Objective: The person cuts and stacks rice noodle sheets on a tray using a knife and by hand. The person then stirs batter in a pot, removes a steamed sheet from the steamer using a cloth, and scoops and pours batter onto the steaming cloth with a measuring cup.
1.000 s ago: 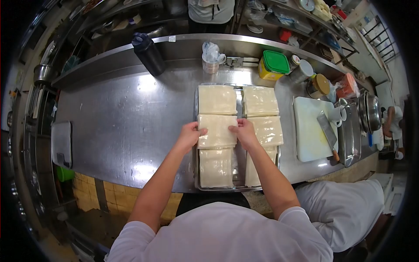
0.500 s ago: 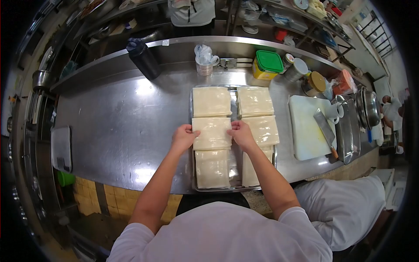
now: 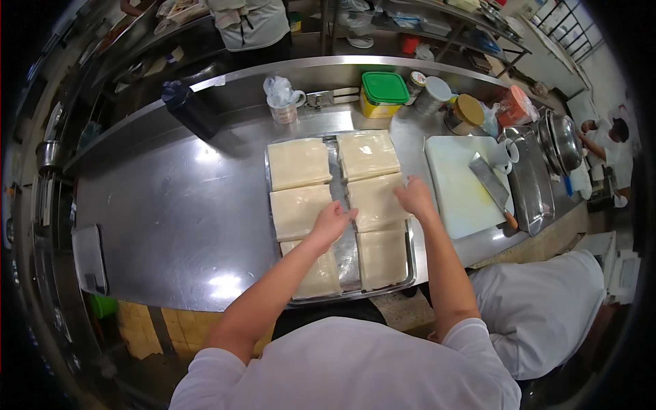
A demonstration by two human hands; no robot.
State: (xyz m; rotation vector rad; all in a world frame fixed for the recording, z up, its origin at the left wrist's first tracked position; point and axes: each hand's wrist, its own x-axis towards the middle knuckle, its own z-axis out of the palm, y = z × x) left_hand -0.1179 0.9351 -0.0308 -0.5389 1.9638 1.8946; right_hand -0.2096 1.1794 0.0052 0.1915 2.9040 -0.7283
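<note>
A metal tray (image 3: 350, 263) holds two columns of square, pale dough sheets in stacks, their tops shiny. My left hand (image 3: 333, 223) reaches over the gap between the columns, its fingertips pinched at the left edge of the middle right stack of dough sheets (image 3: 376, 203). At that stack's right edge my right hand (image 3: 414, 197) is closed, thumb and fingers together on the side. Left of my left hand lies the middle left stack (image 3: 299, 210). The upper right stack (image 3: 369, 154) and lower right stack (image 3: 383, 256) border the one between my hands.
A cutting board (image 3: 454, 178) with a cleaver (image 3: 489, 183) lies right of the tray, beside a deep metal pan (image 3: 531, 181). Behind stand a dark bottle (image 3: 189, 109), a mug (image 3: 283, 109), a green-lidded tub (image 3: 384, 96) and jars. A person in white (image 3: 540, 307) is close on my right.
Both hands have moved from the middle left stack to the middle right stack. The camera view has shifted, so the table things appear further left.
</note>
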